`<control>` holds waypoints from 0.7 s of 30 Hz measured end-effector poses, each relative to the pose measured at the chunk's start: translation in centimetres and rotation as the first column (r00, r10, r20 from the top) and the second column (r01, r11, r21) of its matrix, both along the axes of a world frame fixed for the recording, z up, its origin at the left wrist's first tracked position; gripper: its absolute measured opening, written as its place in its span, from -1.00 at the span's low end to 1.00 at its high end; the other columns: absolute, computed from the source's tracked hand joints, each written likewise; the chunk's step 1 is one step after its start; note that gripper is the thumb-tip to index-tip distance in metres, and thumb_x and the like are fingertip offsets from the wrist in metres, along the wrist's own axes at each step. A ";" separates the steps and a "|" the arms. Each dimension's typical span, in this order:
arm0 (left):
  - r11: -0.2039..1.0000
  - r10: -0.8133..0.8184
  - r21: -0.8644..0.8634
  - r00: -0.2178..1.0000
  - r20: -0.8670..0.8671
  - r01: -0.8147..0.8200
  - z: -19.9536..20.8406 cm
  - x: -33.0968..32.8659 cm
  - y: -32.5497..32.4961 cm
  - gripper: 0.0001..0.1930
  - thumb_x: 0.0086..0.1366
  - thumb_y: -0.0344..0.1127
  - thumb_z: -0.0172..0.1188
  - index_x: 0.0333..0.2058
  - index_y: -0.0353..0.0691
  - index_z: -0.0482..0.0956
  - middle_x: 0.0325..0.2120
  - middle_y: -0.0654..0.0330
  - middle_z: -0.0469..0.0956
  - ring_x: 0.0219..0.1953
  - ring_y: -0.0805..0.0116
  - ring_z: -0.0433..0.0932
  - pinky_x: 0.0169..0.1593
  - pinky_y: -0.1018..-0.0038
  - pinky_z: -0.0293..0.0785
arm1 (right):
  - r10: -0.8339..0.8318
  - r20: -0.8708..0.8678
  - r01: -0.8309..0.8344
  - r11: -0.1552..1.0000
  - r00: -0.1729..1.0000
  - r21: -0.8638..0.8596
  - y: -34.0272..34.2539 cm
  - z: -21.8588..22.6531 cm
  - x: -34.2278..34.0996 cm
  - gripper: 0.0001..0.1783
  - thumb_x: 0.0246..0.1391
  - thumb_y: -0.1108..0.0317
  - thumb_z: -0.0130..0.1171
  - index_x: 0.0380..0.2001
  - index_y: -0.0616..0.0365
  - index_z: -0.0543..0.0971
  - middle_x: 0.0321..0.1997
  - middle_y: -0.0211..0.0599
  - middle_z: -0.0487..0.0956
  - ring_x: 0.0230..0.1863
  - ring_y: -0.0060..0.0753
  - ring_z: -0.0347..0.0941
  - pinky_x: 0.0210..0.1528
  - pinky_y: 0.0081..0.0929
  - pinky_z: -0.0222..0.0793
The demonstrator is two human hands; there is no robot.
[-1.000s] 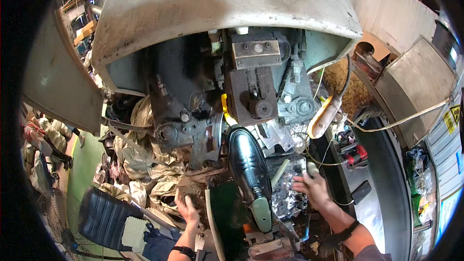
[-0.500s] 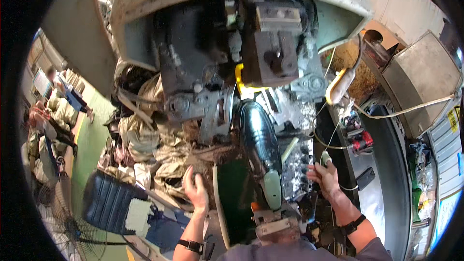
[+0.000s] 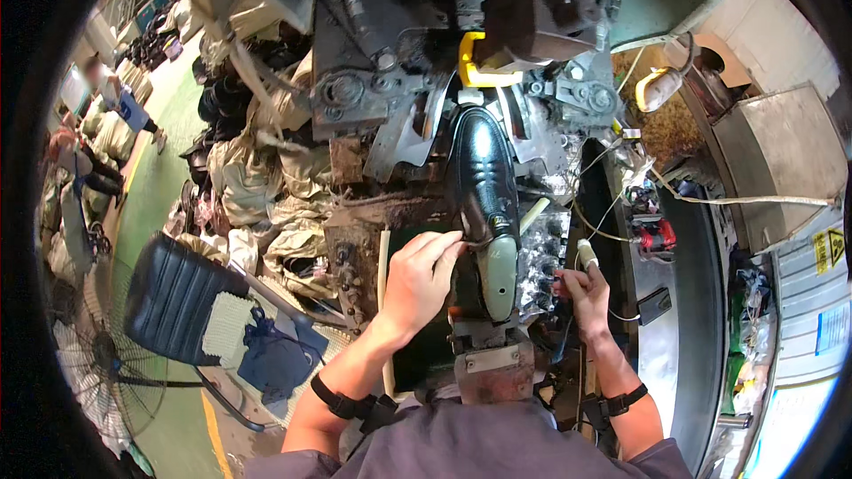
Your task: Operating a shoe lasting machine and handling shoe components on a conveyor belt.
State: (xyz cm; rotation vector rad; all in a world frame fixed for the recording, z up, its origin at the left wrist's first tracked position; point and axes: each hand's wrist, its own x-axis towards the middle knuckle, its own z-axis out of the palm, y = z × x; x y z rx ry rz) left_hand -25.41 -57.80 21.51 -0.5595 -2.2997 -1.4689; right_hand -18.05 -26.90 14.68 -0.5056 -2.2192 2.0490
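Note:
A black leather shoe upper (image 3: 484, 164) covers a green shoe last (image 3: 499, 279), toe pointing away from me, heel end bare. The last rests on a metal support (image 3: 493, 364) in front of me. My left hand (image 3: 422, 284) is closed in a pinch at the upper's left edge, near the opening. To the right, my right hand (image 3: 586, 297) has curled fingers against the row of dark knobs (image 3: 546, 270) on a metal panel. Its fingertips are partly hidden. Just above its thumb hangs a pale handle (image 3: 586, 253) on a cord.
Metal plates (image 3: 408, 137) flank the toe beneath a heavy machine head (image 3: 555, 13) with a yellow bracket (image 3: 470, 71). Cloth sacks (image 3: 248, 177) and a black chair (image 3: 182, 297) lie left, beside a fan (image 3: 106, 359). A dark conveyor (image 3: 701, 302) runs right. Another person (image 3: 120, 98) stands far left.
My left hand has moved right and forward, from open beside the machine to a pinch at the upper's edge. My right hand's fingers have curled in at the knobs. The view has shifted.

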 end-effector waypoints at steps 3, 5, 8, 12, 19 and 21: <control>0.999 -0.027 -0.036 0.999 -0.043 0.026 0.0 -0.3 -0.4 -0.89 0.31 -0.47 0.21 -0.23 -0.38 0.62 -0.34 -0.01 0.62 -0.28 0.03 0.63 -0.20 0.32 0.54 | 0.036 -0.089 -0.028 0.995 0.995 0.094 -2.2 2.3 -0.8 -0.66 0.32 0.41 0.13 0.05 0.42 0.41 -0.12 -0.15 0.67 -0.24 -0.48 0.63 -0.16 -0.56 0.56; 0.993 -0.057 -0.108 0.995 -0.087 0.048 0.1 -0.5 -0.4 -0.93 0.31 -0.49 0.17 -0.27 -0.37 0.55 -0.34 0.00 0.57 -0.24 -0.01 0.57 -0.16 0.26 0.51 | 0.066 -0.190 -0.039 0.989 0.980 0.143 -3.6 3.4 -1.4 -0.67 0.33 0.47 0.11 0.08 0.40 0.38 -0.08 -0.16 0.66 -0.19 -0.50 0.62 -0.11 -0.56 0.55; 0.987 -0.080 -0.147 0.989 -0.127 0.061 0.0 -1.0 -0.4 -0.93 0.28 -0.51 0.17 -0.27 -0.34 0.54 -0.33 0.01 0.55 -0.23 0.00 0.56 -0.15 0.24 0.50 | 0.120 -0.319 -0.077 0.987 0.940 0.144 -6.6 5.8 -2.5 -0.77 0.30 0.48 0.15 -0.03 0.32 0.43 0.00 -0.23 0.64 -0.08 -0.50 0.59 0.01 -0.58 0.51; 0.971 -0.198 -0.175 0.962 -0.186 0.166 -0.4 -2.0 -1.1 -0.93 0.25 -0.51 0.19 -0.29 -0.33 0.52 -0.33 0.02 0.55 -0.23 -0.03 0.55 -0.15 0.22 0.49 | 0.198 -0.441 -0.094 0.964 0.875 0.247 -9.2 7.4 -3.1 -0.60 0.28 0.53 0.15 0.15 0.28 0.36 0.13 -0.21 0.56 0.04 -0.44 0.54 0.09 -0.49 0.46; 0.987 -0.144 0.056 0.983 -0.117 0.151 -2.0 -1.5 -0.6 -0.93 0.29 -0.51 0.19 -0.27 -0.34 0.51 -0.35 -0.01 0.54 -0.26 -0.05 0.55 -0.16 0.25 0.50 | 0.131 -0.238 -0.117 0.991 0.962 0.070 -13.0 9.9 -5.1 -0.29 0.26 0.32 0.25 0.36 0.22 0.18 0.39 -0.10 0.29 0.35 -0.30 0.24 0.34 -0.32 0.21; 0.979 -0.135 0.145 0.988 -0.080 0.146 -2.4 -1.2 0.0 -0.92 0.29 -0.52 0.19 -0.25 -0.34 0.52 -0.35 0.00 0.54 -0.27 -0.02 0.55 -0.17 0.28 0.50 | 0.087 -0.221 -0.111 0.989 0.971 -0.100 -13.7 10.1 -6.1 -0.14 0.24 0.35 0.26 0.46 0.19 0.03 0.40 -0.06 0.25 0.34 -0.31 0.24 0.35 -0.40 0.18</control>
